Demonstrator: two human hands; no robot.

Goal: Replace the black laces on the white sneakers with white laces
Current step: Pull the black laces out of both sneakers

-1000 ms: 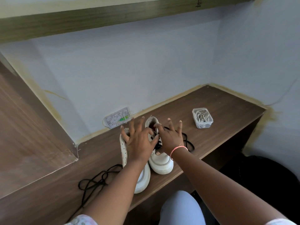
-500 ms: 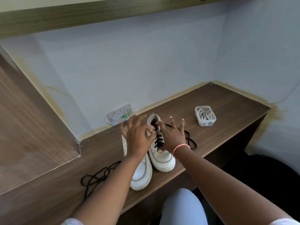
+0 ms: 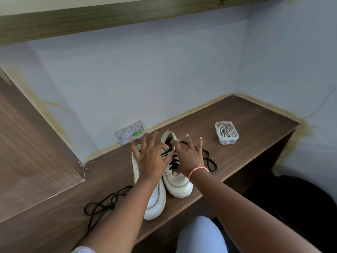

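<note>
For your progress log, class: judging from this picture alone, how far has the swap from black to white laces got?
Done: one black lace lies loose on the desk, and the left sneaker shows none. In hand: both the left hand and right hand work at the black lace still threaded in the right sneaker. Left: the white laces sit untouched in their plastic box; neither sneaker has one.

Two white sneakers (image 3: 177, 187) side by side, right one black-laced (image 3: 173, 161)

Bare forearms; thin pink/orange band (image 3: 198, 170) on right wrist (image 3: 197, 175); pale sleeve edges; light trouser knee (image 3: 200, 234).
</note>
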